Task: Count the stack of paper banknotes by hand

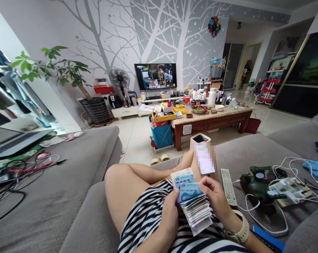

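I sit on a grey sofa (69,196) in a striped dress. Both hands hold a fanned stack of banknotes (194,203) over my lap. My left hand (171,214) grips the stack's left edge, fingers closed round it. My right hand (215,195), with a pale watch on its wrist, pinches the top blue note at the right side. A phone (205,160) with a blurred screen rests on my knee just beyond the notes.
A white remote (229,186), a green toy figure (257,184) and tangled white cables lie on the sofa to my right. A laptop (14,140) and cords lie at left. A cluttered wooden coffee table (209,121), a white bin and a TV stand ahead.
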The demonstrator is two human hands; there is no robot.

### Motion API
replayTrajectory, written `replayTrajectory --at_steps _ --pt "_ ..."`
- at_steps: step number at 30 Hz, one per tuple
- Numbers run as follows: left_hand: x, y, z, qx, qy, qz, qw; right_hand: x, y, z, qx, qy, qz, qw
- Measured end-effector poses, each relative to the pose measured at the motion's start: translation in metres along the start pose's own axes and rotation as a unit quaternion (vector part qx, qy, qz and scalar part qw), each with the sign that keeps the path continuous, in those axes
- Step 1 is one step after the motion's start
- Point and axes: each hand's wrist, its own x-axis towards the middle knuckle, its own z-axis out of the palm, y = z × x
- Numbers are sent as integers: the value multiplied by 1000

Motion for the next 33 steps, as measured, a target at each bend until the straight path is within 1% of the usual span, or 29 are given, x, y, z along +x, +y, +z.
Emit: replayTrajectory --at_steps 3,7,11,14,18,20,24,28,33 --pt "1 0 -1 -9 -24 -13 1000 -1 0 0 3 -1 -4 1000" --pt "0 2 -1 -13 -66 -8 998 -3 2 0 9 -6 -5 1000" --pt "-4 4 2 -40 -58 -21 997 -2 4 -2 9 -4 -13 1000" --pt "-6 6 5 -59 -67 -26 996 -2 5 -2 7 -13 -23 1000" --pt "-5 5 4 -55 -69 -18 996 -1 3 -1 11 -21 -23 999" --pt "-4 5 2 -47 -80 -16 996 -1 3 -1 9 -19 -19 1000" --pt "-6 8 2 -50 -112 -15 992 0 3 -1 0 5 1 1000" --pt "-12 16 7 -70 -117 -15 991 3 4 0 14 34 13 999" --pt "-14 19 9 -84 -116 -26 989 5 0 2 31 40 38 998"
